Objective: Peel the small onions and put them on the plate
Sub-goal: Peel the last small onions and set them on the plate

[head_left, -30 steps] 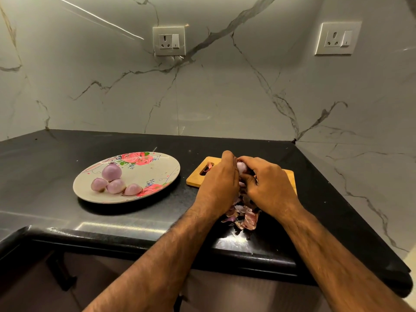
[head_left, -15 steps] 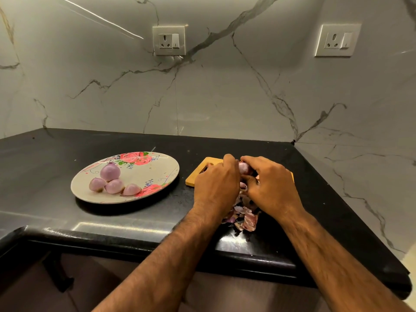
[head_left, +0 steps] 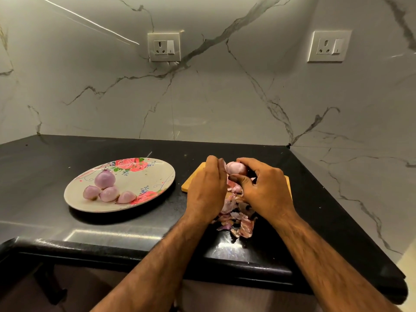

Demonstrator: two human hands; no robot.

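One onion [head_left: 235, 168] is held between the left hand [head_left: 207, 190] and right hand [head_left: 263, 190], fingers curled on it, above the board [head_left: 190, 184] near the counter's [head_left: 67, 158] right edge. Four peeled onions [head_left: 105, 188] lie on the plate [head_left: 162, 176].

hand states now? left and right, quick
Left hand: closed on the small onion, apparently pinching its skin.
Right hand: closed, holding the same onion.
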